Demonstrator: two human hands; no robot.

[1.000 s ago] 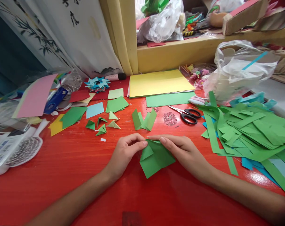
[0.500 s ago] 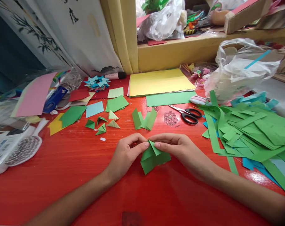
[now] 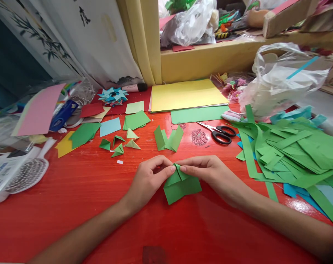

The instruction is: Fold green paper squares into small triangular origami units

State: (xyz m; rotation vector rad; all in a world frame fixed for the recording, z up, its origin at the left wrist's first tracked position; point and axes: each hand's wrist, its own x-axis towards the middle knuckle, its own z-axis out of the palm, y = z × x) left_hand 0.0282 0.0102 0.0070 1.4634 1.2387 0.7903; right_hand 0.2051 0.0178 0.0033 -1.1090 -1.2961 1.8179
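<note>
Between both hands is a green sheet of folded paper (image 3: pixel 182 189), its top corners turned down toward a middle crease and a flat strip below. My left hand (image 3: pixel 152 175) pinches its upper left edge between thumb and fingers. On the upper right, my right hand (image 3: pixel 210 172) pinches the same paper, thumb on the front and fingers behind. Just beyond the fingertips stand two creased green paper pieces (image 3: pixel 169 138). Small folded paper triangles (image 3: pixel 118 150) lie to the left of them. Black-handled scissors (image 3: pixel 221 134) rest beyond my right hand.
A heap of green paper strips (image 3: pixel 293 150) covers the right side. Yellow sheets (image 3: pixel 188 96) lie at the back, near a blue folded paper ring (image 3: pixel 113 96). At left is a hairbrush (image 3: pixel 28 174); a plastic bag (image 3: pixel 287 80) stands back right. The table (image 3: pixel 122 227) is red.
The right-hand flap of the green paper has been folded down flatter, so the two flaps meet at the middle. Both hands have stayed nearly in place.
</note>
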